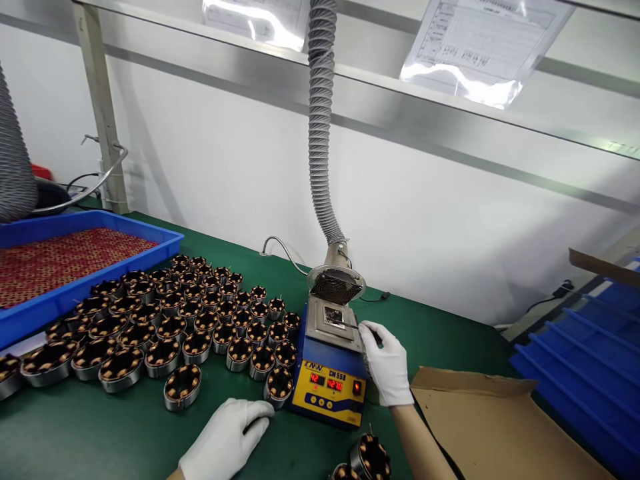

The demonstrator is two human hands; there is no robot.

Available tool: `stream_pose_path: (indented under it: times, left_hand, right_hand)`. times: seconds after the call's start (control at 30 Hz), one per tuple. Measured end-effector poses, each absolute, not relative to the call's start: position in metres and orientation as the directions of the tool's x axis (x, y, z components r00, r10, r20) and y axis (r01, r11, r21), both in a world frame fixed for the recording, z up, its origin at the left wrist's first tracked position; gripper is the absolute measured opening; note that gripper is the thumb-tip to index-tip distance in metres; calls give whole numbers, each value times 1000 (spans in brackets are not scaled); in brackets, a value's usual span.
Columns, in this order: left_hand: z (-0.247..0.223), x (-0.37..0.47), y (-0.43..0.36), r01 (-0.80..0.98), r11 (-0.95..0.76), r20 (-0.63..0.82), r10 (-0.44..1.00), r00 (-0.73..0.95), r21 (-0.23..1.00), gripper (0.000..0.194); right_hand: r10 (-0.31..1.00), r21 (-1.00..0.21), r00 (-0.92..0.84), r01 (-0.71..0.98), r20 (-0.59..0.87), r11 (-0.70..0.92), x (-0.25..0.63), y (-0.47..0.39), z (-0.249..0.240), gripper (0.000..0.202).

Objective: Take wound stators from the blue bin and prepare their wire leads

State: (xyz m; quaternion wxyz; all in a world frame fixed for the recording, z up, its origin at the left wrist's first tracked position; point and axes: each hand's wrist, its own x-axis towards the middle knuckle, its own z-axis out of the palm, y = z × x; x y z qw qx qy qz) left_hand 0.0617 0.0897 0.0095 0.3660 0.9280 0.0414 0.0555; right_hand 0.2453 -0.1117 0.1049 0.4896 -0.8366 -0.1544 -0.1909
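My left hand (227, 437), in a white glove, rests low over the table with thumb and fingers apart. Its fingertips reach the near edge of a motor stator (278, 385), a steel ring with copper windings. My white-gloved right hand (384, 360) is closed on a thin dark tool (346, 325), perhaps tweezers. That tool reaches over the solder pot (334, 315) atop a blue and yellow heating unit (327, 393) with lit red digits. Two more stators (371, 457) stand at the near edge, below my right wrist.
Many stators (173, 327) crowd the green table at left, beside a blue tray (170, 238) of reddish parts. A fume hose (321, 127) comes down behind the pot. On the right are a cardboard box (480, 413) and blue bins (590, 347). A shelf (370, 87) crosses above.
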Motion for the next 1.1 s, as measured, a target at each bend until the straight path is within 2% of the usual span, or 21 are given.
stream_pose_path:
  times: [0.4, 0.63, 0.93, 1.1]
  left_hand:
    - [7, 62, 90, 26, -740, 83, 111, 990, 672, 28]
    - [9, 63, 90, 43, -738, 19, 75, 997, 674, 33]
    - [10, 62, 90, 42, -727, 14, 70, 997, 685, 34]
    - [10, 63, 91, 34, -740, 14, 59, 998, 672, 34]
  right_hand:
    - [148, -688, 828, 536, 541, -489, 249, -110, 108, 28]
    - [191, -633, 783, 598, 592, -492, 247, -117, 116, 27]
    - [102, -697, 860, 470, 500, -542, 252, -116, 104, 39]
    - [119, -702, 870, 460, 478, -545, 251, -116, 106, 40]
